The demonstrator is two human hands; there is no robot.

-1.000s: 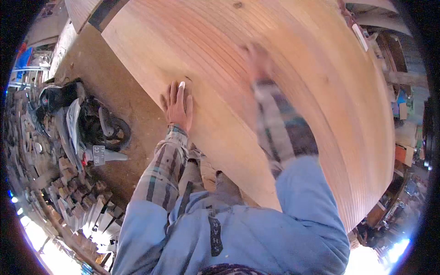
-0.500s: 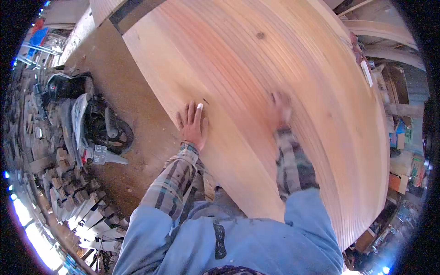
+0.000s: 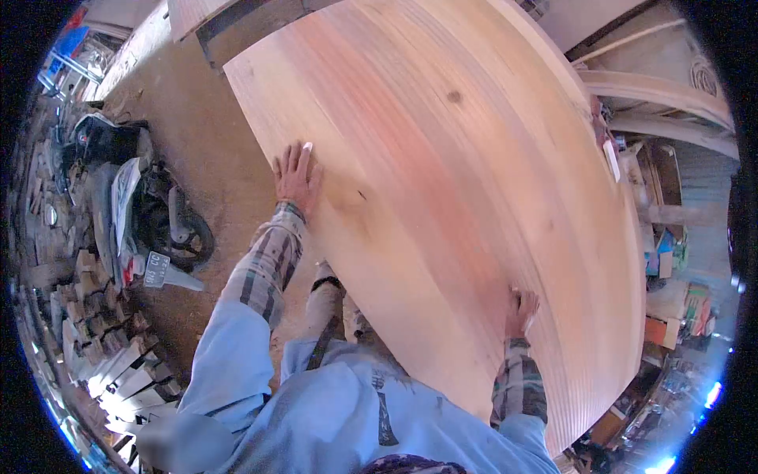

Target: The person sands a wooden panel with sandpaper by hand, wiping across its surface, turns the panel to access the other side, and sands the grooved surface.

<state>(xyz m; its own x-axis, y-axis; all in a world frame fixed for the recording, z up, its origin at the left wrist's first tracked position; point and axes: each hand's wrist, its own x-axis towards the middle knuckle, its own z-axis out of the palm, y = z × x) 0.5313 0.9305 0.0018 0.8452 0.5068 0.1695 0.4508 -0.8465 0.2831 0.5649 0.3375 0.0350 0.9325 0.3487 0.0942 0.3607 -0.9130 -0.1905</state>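
A broad wooden panel [image 3: 410, 158] with pale, reddish and greyish stripes and a dark knot fills the middle of the view. My left hand [image 3: 296, 180] lies flat on it by its left edge, fingers stretched out, a white wrapping on one fingertip. Lower down, toward the right, my right hand [image 3: 519, 312] presses on the surface with its fingers bent. A pale sliver shows beside that hand, but what lies under the fingers is hidden. A small dark mark is on the wood right of my left hand.
A motorbike [image 3: 170, 213] stands on the brown floor [image 3: 229, 182] to the left. Stacked wood offcuts [image 3: 118, 347] lie at the lower left. Curved wooden pieces [image 3: 655, 87] are at the upper right, with a cluttered shelf area [image 3: 671, 268] along the right side.
My right hand has moved down the panel toward my body. My left hand has shifted up and left along the panel's edge. The camera view has shifted too.
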